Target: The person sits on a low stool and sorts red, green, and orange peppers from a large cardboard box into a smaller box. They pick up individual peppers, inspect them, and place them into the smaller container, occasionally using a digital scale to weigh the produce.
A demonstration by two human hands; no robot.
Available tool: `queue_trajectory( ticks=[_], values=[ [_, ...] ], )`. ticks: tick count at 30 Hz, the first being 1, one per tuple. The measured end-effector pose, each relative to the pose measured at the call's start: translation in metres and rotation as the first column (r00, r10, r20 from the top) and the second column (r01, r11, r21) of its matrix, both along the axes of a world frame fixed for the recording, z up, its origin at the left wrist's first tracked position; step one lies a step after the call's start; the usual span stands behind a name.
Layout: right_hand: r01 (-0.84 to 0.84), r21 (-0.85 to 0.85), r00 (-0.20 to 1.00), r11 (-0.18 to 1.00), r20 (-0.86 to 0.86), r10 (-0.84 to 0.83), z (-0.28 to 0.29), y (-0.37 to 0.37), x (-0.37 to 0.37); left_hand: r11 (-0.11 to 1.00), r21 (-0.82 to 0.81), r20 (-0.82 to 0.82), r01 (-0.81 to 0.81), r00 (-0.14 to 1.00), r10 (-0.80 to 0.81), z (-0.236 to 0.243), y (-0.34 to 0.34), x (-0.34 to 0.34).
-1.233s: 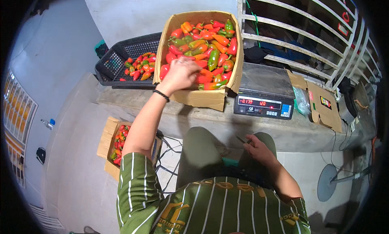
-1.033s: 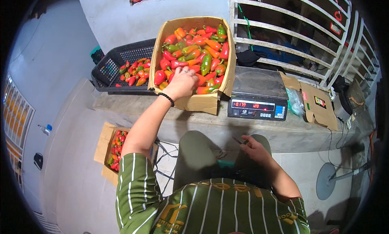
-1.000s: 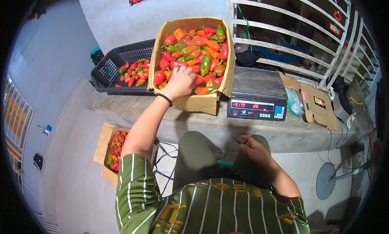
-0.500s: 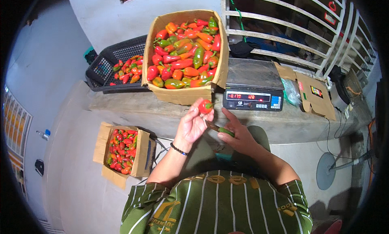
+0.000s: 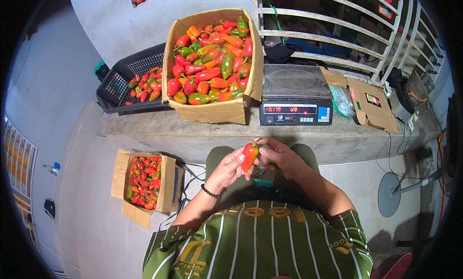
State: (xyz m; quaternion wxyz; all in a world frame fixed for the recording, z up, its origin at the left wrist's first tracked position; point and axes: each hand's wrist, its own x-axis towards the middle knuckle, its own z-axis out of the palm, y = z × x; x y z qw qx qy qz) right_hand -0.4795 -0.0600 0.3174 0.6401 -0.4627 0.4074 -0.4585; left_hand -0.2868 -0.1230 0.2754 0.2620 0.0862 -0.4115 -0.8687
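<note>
My left hand (image 5: 225,170) is closed round an orange-red pepper (image 5: 249,157), held upright above my lap with its green stem at the top. My right hand (image 5: 285,159) is closed too, its fingertips at the stem. A bit of the green handle of a small knife (image 5: 272,161) shows under its fingers; the blade is hidden. Beyond my hands, on the concrete ledge, stands a cardboard box (image 5: 214,116) full of red, orange and green peppers. A smaller open carton (image 5: 168,187) of mostly red peppers sits on the floor at left.
A black plastic crate (image 5: 107,93) with some peppers stands on the ledge (image 5: 144,127), left of the big box. To its right are a digital scale (image 5: 295,81), a clear plastic bag (image 5: 341,101) and flattened cardboard (image 5: 371,107). White metal bars (image 5: 333,40) rise behind.
The pepper has come down toward my lap and turned, showing its long side with the stem up. My right fingers have moved to the stem, and the knife blade has gone from sight.
</note>
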Motion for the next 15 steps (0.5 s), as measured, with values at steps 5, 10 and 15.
queue_trajectory(
  ticks=[5, 10, 15],
  values=[
    [0.049, 0.051, 0.997, 0.998, 0.052, -0.052, -0.007, -0.002, -0.001, 0.994, -0.094, 0.046, -0.063, 0.997, 0.067, 0.005, 0.005, -0.005],
    [0.096, 0.116, 0.994, 0.989, 0.047, -0.102, -0.006, -0.004, 0.000, 0.999, -0.027, 0.086, -0.041, 0.995, 0.044, -0.002, 0.001, -0.004],
    [0.087, 0.116, 0.995, 0.989, 0.042, -0.092, -0.009, -0.006, 0.000, 0.981, -0.176, 0.198, -0.080, 0.973, 0.115, 0.013, 0.005, -0.004]
  ],
)
